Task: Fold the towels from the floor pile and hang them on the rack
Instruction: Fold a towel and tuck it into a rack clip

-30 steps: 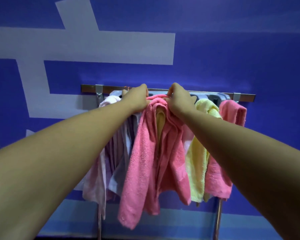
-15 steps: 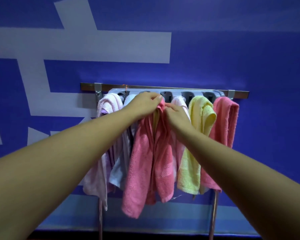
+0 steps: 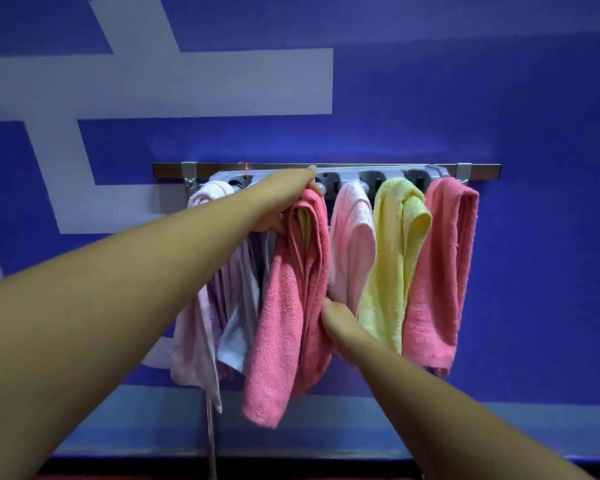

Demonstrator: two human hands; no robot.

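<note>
A folded pink towel hangs from the middle of the grey hook rack on the wall. My left hand grips the towel's top at the hook, fingers over it and thumb below. My right hand is lower, at the towel's right edge about halfway down. Its thumb lies on the edge while the fingers reach behind the fold, pinching it. Other towels hang alongside: a pale pink one and greyish ones at the left, then a light pink one, a yellow one and another pink one at the right.
The rack hangs on a metal rail fixed to a blue wall with white markings. A thin metal pole runs down below the left towels. The floor pile is out of view.
My right hand has slid down from the top of the pink towel to its middle. My left hand stays at the top. The towel now hangs lower and straighter from its hook.
</note>
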